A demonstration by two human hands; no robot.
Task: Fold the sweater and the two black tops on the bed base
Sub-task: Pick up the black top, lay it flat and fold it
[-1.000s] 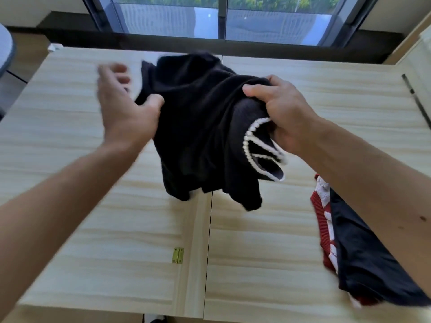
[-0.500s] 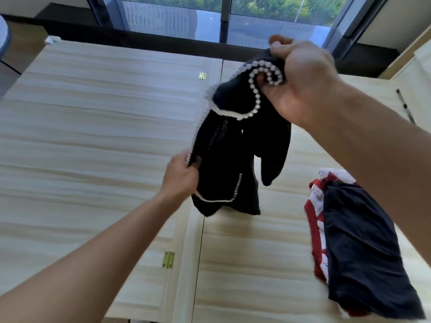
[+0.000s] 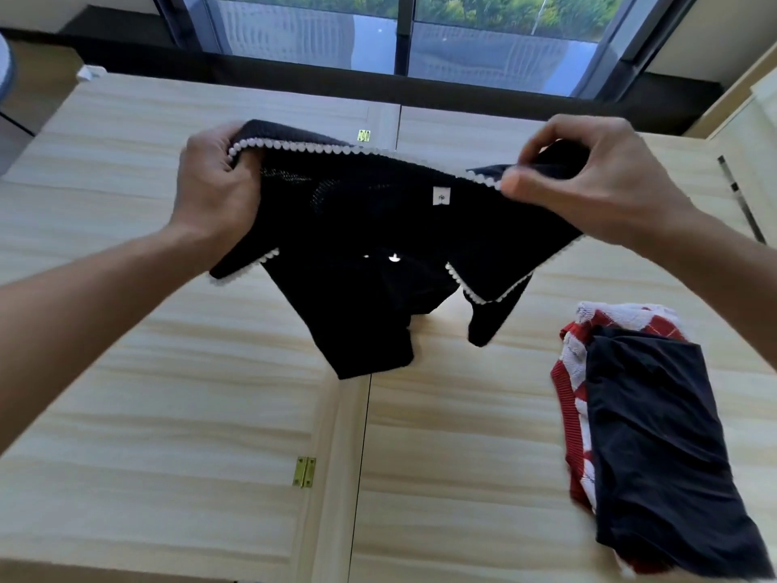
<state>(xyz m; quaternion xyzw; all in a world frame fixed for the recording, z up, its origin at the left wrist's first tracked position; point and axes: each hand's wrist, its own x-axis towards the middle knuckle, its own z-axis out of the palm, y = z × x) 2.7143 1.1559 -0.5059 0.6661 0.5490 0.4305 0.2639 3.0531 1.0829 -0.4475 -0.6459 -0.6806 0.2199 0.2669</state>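
I hold the knit top point(image 3: 370, 263) up in the air over the bed base point(image 3: 168, 372), stretched between both hands. My left hand point(image 3: 214, 191) is clenched on one end of its upper edge, fingers curled around the fabric and the pearl trim point(image 3: 319, 149) that runs along that edge. My right hand point(image 3: 588, 178) pinches the other end between thumb and fingertips, the rest of the fingers arched above the cloth. The trimmed edge runs nearly straight from one hand to the other, pulled taut. Below it the black body hangs loose — a small white label point(image 3: 441, 195) shows just under the edge, right of the middle, and more pearl trim lines the two lower flaps. The lowest folds hang near the seam between the two wooden panels; I cannot tell whether they touch the wood.

To my right, well apart from the held top, the sweater point(image 3: 576, 363) lies on the base — red and white knit, bunched rather than flat. The second top point(image 3: 656, 435), plain and dark, lies draped over it and covers most of it, leaving only the sweater's left and far edges showing.

Two brass hinges sit along the panel seam: the near hinge point(image 3: 304, 471) below the hanging cloth, the far hinge point(image 3: 363, 135) just beyond the trimmed edge. A window point(image 3: 378, 31) lies past the base's far side.
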